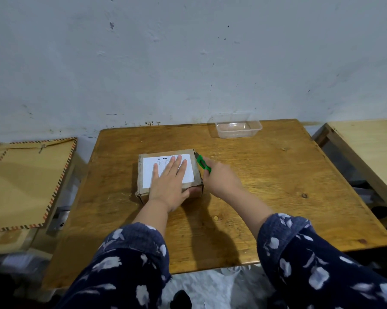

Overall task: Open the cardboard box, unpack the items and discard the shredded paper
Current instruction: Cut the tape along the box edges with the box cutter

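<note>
Brown cardboard box (pixel 194 172) with a white label sits mid-table on the worn wooden table (pixel 266 175), still sealed. Your left hand (pixel 169 182) lies flat, fingers spread, pinning its top; your right hand (pixel 221 178) grips a green utility knife (pixel 203 163) at the far right edge. You're cutting the seal; next, draw the blade shallowly along that seam.

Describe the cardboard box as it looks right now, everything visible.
The cardboard box is small, brown and worn, still shut, sitting flat near the middle of the wooden table. A white printed label covers most of its top. The left hand presses flat on the label, holding it down. The right hand holds a green utility knife along the box's right top edge, tip at the far corner. Contents hidden.
</note>
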